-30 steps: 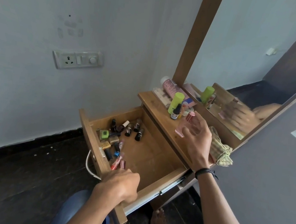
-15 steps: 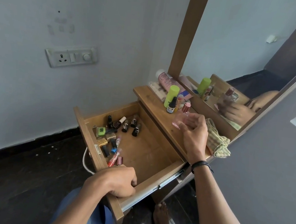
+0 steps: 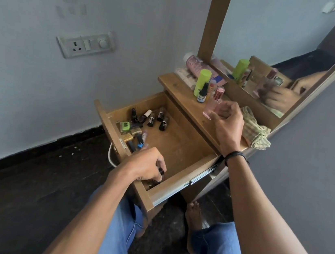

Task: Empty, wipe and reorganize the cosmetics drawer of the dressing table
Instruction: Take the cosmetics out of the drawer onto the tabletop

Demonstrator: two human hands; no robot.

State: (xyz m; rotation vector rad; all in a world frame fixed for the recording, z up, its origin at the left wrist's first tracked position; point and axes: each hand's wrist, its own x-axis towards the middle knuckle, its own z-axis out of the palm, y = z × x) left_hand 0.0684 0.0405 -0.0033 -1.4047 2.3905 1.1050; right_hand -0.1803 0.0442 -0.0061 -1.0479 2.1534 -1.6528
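Head view:
Drawer (image 3: pixel 183 148): pulled fully out in front of you; its right half is bare wood, while small bottles (image 3: pixel 152 118) crowd the back left corner.
Edges: your left forearm crosses the front rail (image 3: pixel 180 187); the tabletop (image 3: pixel 188 106) overhangs the drawer's far side.
Left hand (image 3: pixel 146 165): reaching into the near left corner, fingers curled around a small dark item; you cannot tell whether they grip it.
Right hand (image 3: pixel 227 122): over the tabletop, fingers apart and loosely curved beside the pink bottle (image 3: pixel 211 107), fingertips close to its glass.
Cloth (image 3: pixel 254 128): bunched just right of your right hand.
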